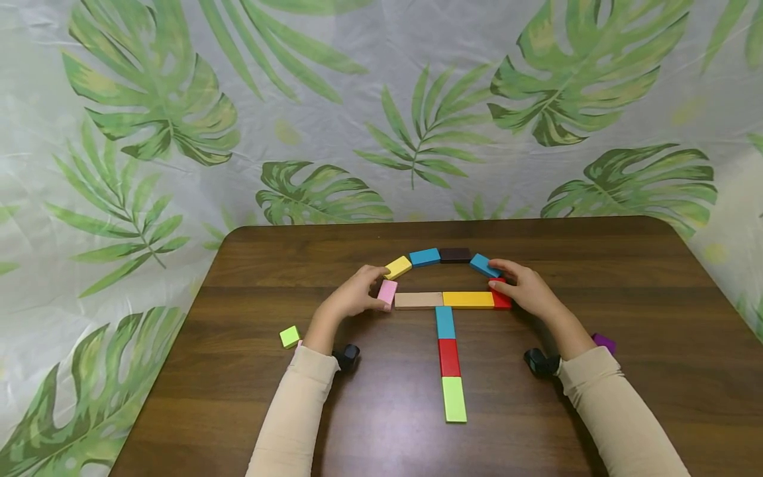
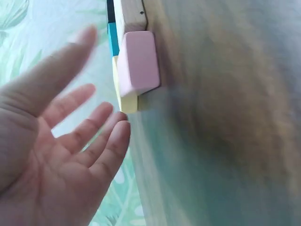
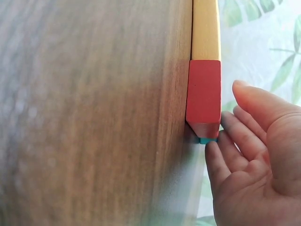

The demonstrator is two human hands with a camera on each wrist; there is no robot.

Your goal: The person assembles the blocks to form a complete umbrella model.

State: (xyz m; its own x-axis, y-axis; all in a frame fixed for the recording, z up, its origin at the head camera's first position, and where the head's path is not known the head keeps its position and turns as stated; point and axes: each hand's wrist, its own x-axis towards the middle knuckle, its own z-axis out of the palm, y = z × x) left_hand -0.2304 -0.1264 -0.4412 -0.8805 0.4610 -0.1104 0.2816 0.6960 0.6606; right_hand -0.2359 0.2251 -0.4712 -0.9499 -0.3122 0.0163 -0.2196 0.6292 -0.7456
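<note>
Wooden blocks form an umbrella-like outline on the table. My left hand [image 1: 356,291] is beside the pink block [image 1: 387,295] at the arch's left end, fingers spread; the left wrist view shows a gap between thumb and block. Beyond it are yellow [image 1: 398,267], blue [image 1: 424,257] and dark brown [image 1: 455,255] blocks. My right hand [image 1: 529,290] is at the red block [image 1: 502,298] and the tilted blue block [image 1: 485,265], its fingers loosely extended; contact is unclear. A natural wood block [image 1: 417,301] and an orange-yellow block [image 1: 467,300] make the crossbar.
A stem of blue [image 1: 444,322], red [image 1: 450,358] and lime green [image 1: 454,399] blocks runs toward me. A lime green cube [image 1: 289,336] lies by the left forearm, a purple block [image 1: 605,342] by the right. Leaf-patterned cloth [image 1: 417,132] hangs behind the brown table [image 1: 238,397].
</note>
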